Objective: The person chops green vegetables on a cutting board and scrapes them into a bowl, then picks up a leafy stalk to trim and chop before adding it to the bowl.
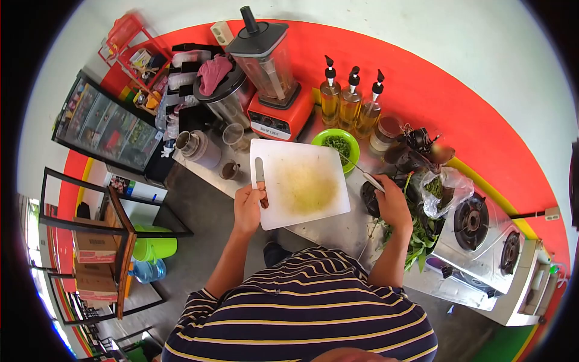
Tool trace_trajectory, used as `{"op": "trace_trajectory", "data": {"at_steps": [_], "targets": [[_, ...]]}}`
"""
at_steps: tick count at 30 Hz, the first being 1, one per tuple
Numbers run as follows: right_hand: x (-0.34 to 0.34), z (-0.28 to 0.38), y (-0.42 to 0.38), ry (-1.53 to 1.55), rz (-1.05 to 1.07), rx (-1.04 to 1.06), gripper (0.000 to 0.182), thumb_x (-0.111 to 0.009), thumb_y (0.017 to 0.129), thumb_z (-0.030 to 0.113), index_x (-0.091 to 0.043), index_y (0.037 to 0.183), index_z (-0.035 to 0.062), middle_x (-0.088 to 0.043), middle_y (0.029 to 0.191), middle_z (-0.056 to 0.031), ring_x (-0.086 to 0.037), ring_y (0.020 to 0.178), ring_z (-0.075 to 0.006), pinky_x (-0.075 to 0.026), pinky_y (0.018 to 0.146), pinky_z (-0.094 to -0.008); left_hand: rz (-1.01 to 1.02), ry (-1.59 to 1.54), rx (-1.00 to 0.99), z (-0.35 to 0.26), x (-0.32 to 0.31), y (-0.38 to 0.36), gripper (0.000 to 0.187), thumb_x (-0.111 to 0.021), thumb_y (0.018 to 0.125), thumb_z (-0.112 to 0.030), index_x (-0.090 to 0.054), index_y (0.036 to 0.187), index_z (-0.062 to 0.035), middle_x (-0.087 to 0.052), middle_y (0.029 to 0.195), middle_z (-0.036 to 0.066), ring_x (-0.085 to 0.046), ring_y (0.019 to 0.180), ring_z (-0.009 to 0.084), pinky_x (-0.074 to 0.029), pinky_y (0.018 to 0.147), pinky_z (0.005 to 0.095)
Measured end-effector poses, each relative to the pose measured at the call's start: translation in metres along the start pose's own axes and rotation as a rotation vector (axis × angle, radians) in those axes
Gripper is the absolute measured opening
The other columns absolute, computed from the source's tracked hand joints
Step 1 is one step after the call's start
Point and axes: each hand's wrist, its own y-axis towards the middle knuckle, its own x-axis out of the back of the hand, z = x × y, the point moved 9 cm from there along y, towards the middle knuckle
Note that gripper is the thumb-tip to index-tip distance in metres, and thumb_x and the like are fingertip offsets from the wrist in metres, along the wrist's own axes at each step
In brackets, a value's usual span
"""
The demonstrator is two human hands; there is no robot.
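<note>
A white cutting board [301, 184] is held up by my left hand [248, 208], its fingers closed through the handle slot. The board's face is bare apart from a yellow-green stain. My right hand [391, 202] grips a knife [373, 181] by its pale handle. The blade points up and left, and its tip reaches over a lime-green bowl [356, 148]. Chopped green leaves [338, 145] lie in that bowl, just beyond the board's far right corner.
A red blender [271, 123] and several pump bottles [350, 107] line the wall. Leafy stalks [422, 250], a plastic bag [449, 190] and a gas stove [473, 235] are on the right. A metal pitcher [196, 148] and a glass cup [229, 170] stand at the left.
</note>
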Motion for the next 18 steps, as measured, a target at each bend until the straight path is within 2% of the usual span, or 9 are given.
{"op": "trace_trajectory", "data": {"at_steps": [3,5,8,11,15,17,18], "targets": [[0.013,0.006,-0.002,-0.024,-0.043,-0.011,0.036,-0.059,0.092,0.0,-0.059,0.128,0.0036,-0.066,0.121,-0.0222,-0.061,0.114,-0.0424,-0.048,0.096,-0.0445,-0.006,0.007,-0.027,-0.004,-0.003,0.001,0.032,-0.046,0.09,-0.002,-0.07,0.107,0.0096,-0.06,0.072,0.004,-0.052,0.062,0.01,-0.043,0.061,0.0262],[0.013,0.022,0.0,0.071,-0.071,0.093,0.037,-0.059,0.092,0.0,-0.06,0.129,0.0034,-0.066,0.12,-0.0214,-0.061,0.113,-0.0419,-0.048,0.096,-0.0427,0.015,0.034,-0.058,-0.012,-0.006,0.0,0.035,-0.046,0.089,-0.003,-0.071,0.111,0.0093,-0.059,0.071,0.002,-0.05,0.062,0.0092,-0.042,0.06,0.026],[0.001,0.036,0.01,0.101,-0.038,0.126,0.037,-0.06,0.092,-0.001,-0.062,0.129,0.0028,-0.066,0.119,-0.0215,-0.062,0.113,-0.0417,-0.047,0.097,-0.0413,0.031,0.153,-0.046,-0.021,-0.006,-0.003,0.037,-0.045,0.089,-0.003,-0.071,0.113,0.0086,-0.057,0.069,0.001,-0.05,0.061,0.0084,-0.041,0.059,0.0256],[-0.016,0.013,0.024,0.078,-0.01,0.049,0.037,-0.06,0.092,-0.001,-0.063,0.129,0.0016,-0.067,0.119,-0.0212,-0.062,0.113,-0.0416,-0.047,0.098,-0.0406,0.038,0.264,-0.089,-0.027,-0.003,-0.006,0.037,-0.046,0.089,-0.004,-0.071,0.113,0.008,-0.056,0.068,0.0,-0.05,0.061,0.0078,-0.04,0.058,0.0255],[-0.023,-0.019,0.021,-0.072,-0.103,0.027,0.036,-0.061,0.093,0.001,-0.063,0.129,0.0006,-0.066,0.119,-0.0219,-0.061,0.112,-0.0423,-0.047,0.098,-0.0401,0.031,0.191,-0.075,-0.019,0.012,-0.002,0.036,-0.046,0.09,-0.004,-0.072,0.112,0.0078,-0.056,0.067,0.0,-0.051,0.062,0.0084,-0.041,0.059,0.0258],[-0.02,-0.018,0.012,-0.015,-0.183,-0.024,0.037,-0.061,0.094,0.0,-0.063,0.13,0.0014,-0.068,0.117,-0.018,-0.065,0.108,-0.0346,-0.048,0.095,-0.0371,0.008,0.079,-0.046,-0.006,0.023,0.005,0.035,-0.047,0.089,-0.004,-0.072,0.11,0.0084,-0.058,0.068,0.002,-0.052,0.062,0.009,-0.042,0.06,0.0262],[-0.025,-0.015,0.009,-0.026,-0.187,-0.031,0.037,-0.061,0.094,0.0,-0.063,0.13,0.0014,-0.068,0.117,-0.018,-0.065,0.108,-0.0346,-0.048,0.095,-0.0371,0.017,0.07,-0.042,-0.004,0.026,0.008,0.035,-0.047,0.089,-0.004,-0.072,0.11,0.0084,-0.058,0.068,0.002,-0.052,0.062,0.009,-0.042,0.06,0.0262]]}}
